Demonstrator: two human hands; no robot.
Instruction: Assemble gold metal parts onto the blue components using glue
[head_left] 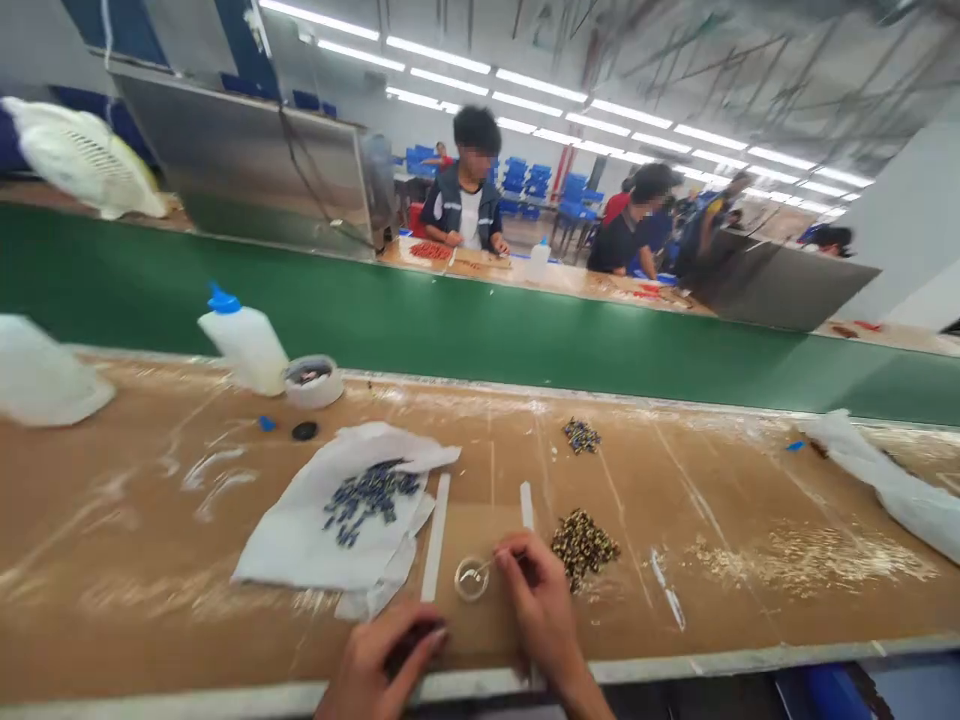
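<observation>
small clear dish (471, 579) sits on the brown table (150, 560) near its front edge, just left of the right hand (541, 610). it is round, shallow and see-through, with a little pale stuff in it. the right hand pinches a thin stick (486, 568) whose tip reaches into the dish. the left hand (379, 668) lies at the table edge, fingers curled round a dark piece (411, 640) that is too blurred to make out. further back, a white tub (313, 381) holds something dark and stands against a white bottle (244, 345) with a blue cap. a white cloth (300, 540) carries a heap of blue parts (369, 497). dark and gold parts (583, 545) lie heaped just right of the right hand.
</observation>
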